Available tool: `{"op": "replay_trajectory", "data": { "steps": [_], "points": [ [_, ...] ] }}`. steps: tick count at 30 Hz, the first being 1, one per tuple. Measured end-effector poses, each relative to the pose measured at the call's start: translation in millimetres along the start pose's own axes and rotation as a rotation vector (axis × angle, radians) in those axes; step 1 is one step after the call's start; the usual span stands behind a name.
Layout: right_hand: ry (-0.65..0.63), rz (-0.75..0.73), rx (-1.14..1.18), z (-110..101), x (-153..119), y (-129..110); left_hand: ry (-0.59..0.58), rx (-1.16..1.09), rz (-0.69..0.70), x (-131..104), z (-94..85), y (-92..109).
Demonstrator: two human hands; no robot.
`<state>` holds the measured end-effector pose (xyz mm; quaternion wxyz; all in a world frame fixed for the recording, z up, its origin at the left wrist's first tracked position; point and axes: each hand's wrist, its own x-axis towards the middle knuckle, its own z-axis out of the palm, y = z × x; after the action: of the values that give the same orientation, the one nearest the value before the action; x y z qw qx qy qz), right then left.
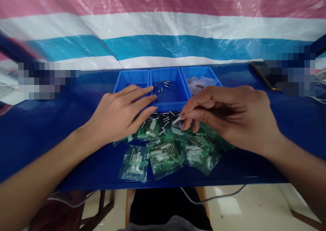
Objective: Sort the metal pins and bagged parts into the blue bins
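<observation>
My left hand [124,110] is spread flat over the front of the left blue bin [133,77], its fingertips reaching the near left edge of the middle bin [173,104]. Nothing is visible in its fingers. Several thin metal blind rivets [162,91] lie in that middle bin. In front of the bins, my right hand [221,113] pinches a small shiny rivet-like piece [176,120] between thumb and forefinger; its exact shape is unclear. Below it are loose rivets [166,117] and a pile of small clear bags [163,156] with screws and white wall plugs inside.
Clear plastic packets [200,84] lie in the right blue bin [210,74]. A dark phone-like device [265,75] rests at the table's back right. The blue table [84,170] ends just before my lap, with a pale cable [216,201] hanging below its edge.
</observation>
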<state>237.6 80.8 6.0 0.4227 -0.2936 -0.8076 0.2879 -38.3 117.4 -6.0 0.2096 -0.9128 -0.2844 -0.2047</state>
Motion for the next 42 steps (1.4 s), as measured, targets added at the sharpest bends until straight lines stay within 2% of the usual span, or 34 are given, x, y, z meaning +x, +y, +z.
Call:
{"op": "replay_trajectory", "data": {
  "steps": [3, 6, 8, 10, 14, 17, 19, 21, 22, 25, 27, 31, 35, 39, 42],
  "points": [
    [-0.083, 0.038, -0.013, -0.1, 2.4, 3.3, -0.009, -0.008, -0.002, -0.4, -0.6, -1.0],
    [-0.158, 0.265, 0.129, 1.2, 2.5, 8.6, -0.010, -0.019, 0.002, 0.2, -1.2, -0.6],
    [-0.143, 0.371, 0.233, 1.7, 2.4, 12.4, -0.012, -0.019, 0.002, 0.6, -1.7, -0.2],
    [-0.049, 0.390, 0.307, 1.5, 3.0, 15.3, -0.022, -0.017, -0.001, 0.7, -2.0, 0.0],
    [0.209, 0.301, 0.428, 1.8, 5.0, 14.5, -0.042, -0.017, -0.019, -0.2, -1.6, -0.4],
    [0.290, 0.203, 0.425, 4.5, 4.2, 8.3, -0.055, -0.042, -0.044, -0.8, -1.3, -0.4],
    [0.332, 0.111, 0.299, 6.7, 1.7, 4.5, -0.073, -0.068, -0.066, -0.8, -1.5, -0.1],
    [0.278, -0.019, 0.064, 8.6, -1.6, 3.6, -0.087, -0.079, -0.086, -0.5, -1.8, 0.2],
    [0.192, -0.104, -0.063, 9.6, -3.2, 4.7, -0.092, -0.076, -0.091, -0.3, -2.0, 0.4],
    [-0.170, -0.378, -0.412, 14.1, -6.4, 12.4, -0.091, -0.052, -0.076, -0.1, -2.3, 0.5],
    [-0.309, -0.515, -0.583, 18.3, -6.4, 17.8, -0.087, -0.033, -0.069, -0.2, -2.3, 0.3],
    [-0.296, -0.673, -0.770, 25.6, -2.3, 20.7, -0.100, -0.032, -0.073, -0.6, -2.2, 0.3],
    [-0.278, -0.730, -0.825, 29.0, 2.9, 19.1, -0.112, -0.042, -0.094, 0.1, -2.2, 1.3],
    [-0.251, -0.672, -0.777, 24.9, 4.1, 19.3, -0.110, -0.050, -0.095, 0.7, -2.5, 1.6],
    [-0.123, -0.556, -0.608, 16.4, 2.9, 16.5, -0.111, -0.058, -0.098, 0.7, -3.0, 1.3]
  ]
}}
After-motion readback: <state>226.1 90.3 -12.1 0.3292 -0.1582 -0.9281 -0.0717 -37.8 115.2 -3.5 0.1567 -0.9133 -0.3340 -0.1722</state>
